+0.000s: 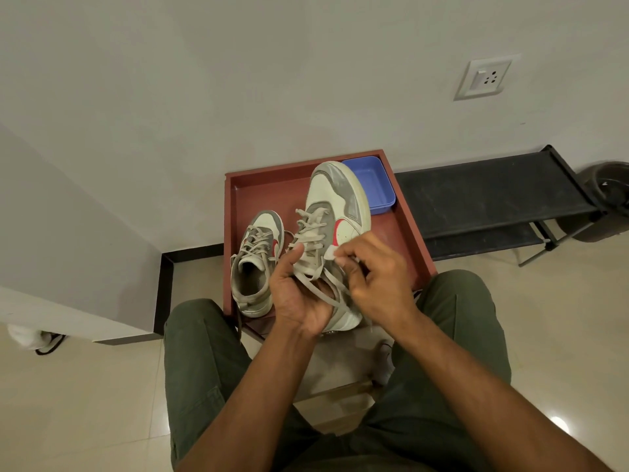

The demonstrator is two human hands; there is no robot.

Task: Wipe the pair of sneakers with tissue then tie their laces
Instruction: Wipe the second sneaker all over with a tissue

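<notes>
White tissue (331, 252) (pinched in right hand (376, 272) grip) touches held sneaker (335, 212).

The person is wearing olive-green trousers (204, 362) (creased at the thighs), with both forearms showing bare, no sleeves.

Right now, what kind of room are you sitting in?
Probably a home hallway or entry corner. There's a black shoe rack against the plain wall, a wall socket, a shiny tiled floor, and sneakers on a red tray.
</notes>
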